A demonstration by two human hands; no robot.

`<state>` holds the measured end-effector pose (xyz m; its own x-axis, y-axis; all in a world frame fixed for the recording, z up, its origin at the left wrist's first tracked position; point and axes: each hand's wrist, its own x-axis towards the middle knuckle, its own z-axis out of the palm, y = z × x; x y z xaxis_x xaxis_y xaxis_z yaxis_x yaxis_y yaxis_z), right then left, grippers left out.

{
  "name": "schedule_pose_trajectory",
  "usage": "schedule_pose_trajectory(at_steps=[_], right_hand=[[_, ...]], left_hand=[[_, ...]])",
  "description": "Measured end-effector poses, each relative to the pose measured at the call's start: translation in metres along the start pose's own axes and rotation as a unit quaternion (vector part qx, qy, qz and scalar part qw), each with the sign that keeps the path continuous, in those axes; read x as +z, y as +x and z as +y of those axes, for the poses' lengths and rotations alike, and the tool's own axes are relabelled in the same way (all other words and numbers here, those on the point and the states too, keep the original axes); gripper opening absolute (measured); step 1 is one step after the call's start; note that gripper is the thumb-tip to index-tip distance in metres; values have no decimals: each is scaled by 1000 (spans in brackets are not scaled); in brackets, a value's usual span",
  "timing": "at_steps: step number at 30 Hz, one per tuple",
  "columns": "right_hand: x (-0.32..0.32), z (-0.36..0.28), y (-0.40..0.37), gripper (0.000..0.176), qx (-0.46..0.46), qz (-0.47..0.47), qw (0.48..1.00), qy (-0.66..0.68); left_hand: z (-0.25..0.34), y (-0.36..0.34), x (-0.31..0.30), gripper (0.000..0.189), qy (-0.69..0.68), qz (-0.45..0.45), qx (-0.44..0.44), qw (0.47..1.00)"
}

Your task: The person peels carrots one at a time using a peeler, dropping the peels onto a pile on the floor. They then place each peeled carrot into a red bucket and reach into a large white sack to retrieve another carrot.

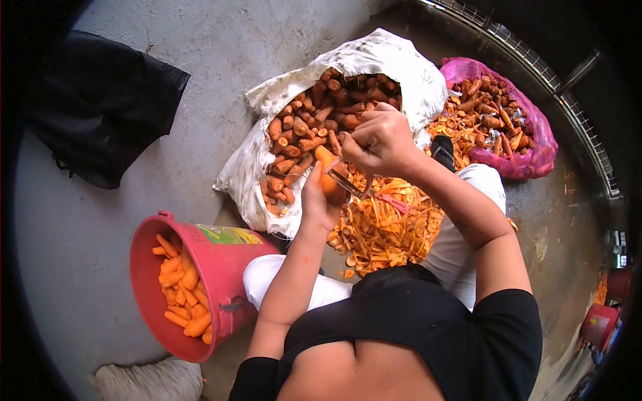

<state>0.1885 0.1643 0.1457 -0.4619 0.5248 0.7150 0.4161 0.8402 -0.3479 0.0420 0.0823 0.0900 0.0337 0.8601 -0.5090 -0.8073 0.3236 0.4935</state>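
My left hand (319, 202) is closed around a thick, partly peeled orange carrot (327, 160), held tilted over a pile of peelings. Against the carrot's side lies a peeler (346, 183) with a metal blade and pink plastic parts. My right hand (382, 142) is in a fist at the peeler's upper end; the fingers partly hide its grip. Just beyond both hands, unpeeled carrots (319, 120) fill the mouth of a white woven sack (408, 63). Below the hands, orange peelings (394, 230) are heaped on the floor between my legs.
A red bucket (231, 257) of peeled carrots (182, 284) leans at my left knee. A pink mesh sack (543, 140) with carrots and scraps lies at the far right. Black cloth (114, 100) and a pale sack (150, 381) lie at left. Another red bucket (597, 326) stands at far right.
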Motion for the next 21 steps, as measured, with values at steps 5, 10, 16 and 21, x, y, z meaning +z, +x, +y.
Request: schedule_pose_trajectory(at_steps=[5,10,16,21], right_hand=[[17,-12,-14,30,-40,-45,998,-12],[20,-19,-14,31,-72,-54,996,-4],[17,8,-9,32,-71,-11,992,-108],[-26,26,14,32,89,102,982,-133]], left_hand=[[-9,2,-27,32,-61,-37,-22,997],[-5,-9,-29,35,-17,-45,-2,999],[13,-25,-8,35,102,-140,3,985],[-7,-27,-19,39,125,-148,-29,981]])
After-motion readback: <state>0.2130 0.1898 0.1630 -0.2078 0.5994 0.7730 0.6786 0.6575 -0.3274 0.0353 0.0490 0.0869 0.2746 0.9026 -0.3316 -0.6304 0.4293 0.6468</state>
